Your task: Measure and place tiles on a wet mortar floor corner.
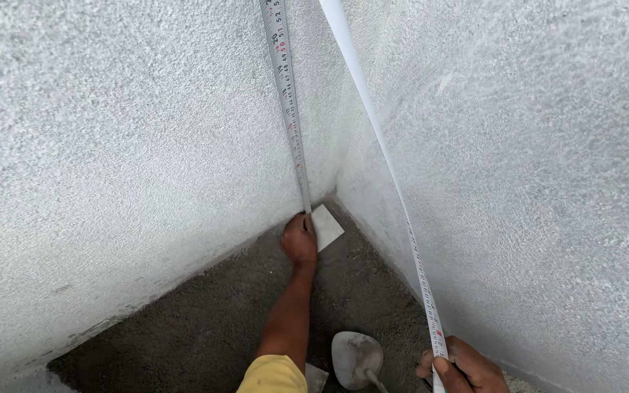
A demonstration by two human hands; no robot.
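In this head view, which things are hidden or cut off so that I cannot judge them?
- Measuring tape: its upper loop leaves the top edge.
- Right hand: bottom edge cuts it; its grip shows only partly.
- Trowel: handle cut by the bottom edge.
- Left hand: fingertips hidden beneath it, at the small tile.

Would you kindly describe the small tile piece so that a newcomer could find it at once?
Follow the two rough white walls down to their corner on the grey mortar floor. There, beside the left hand pinning the tape measure, lies the tile piece: flat, pale and square, unlike the rounded trowel nearer the camera.
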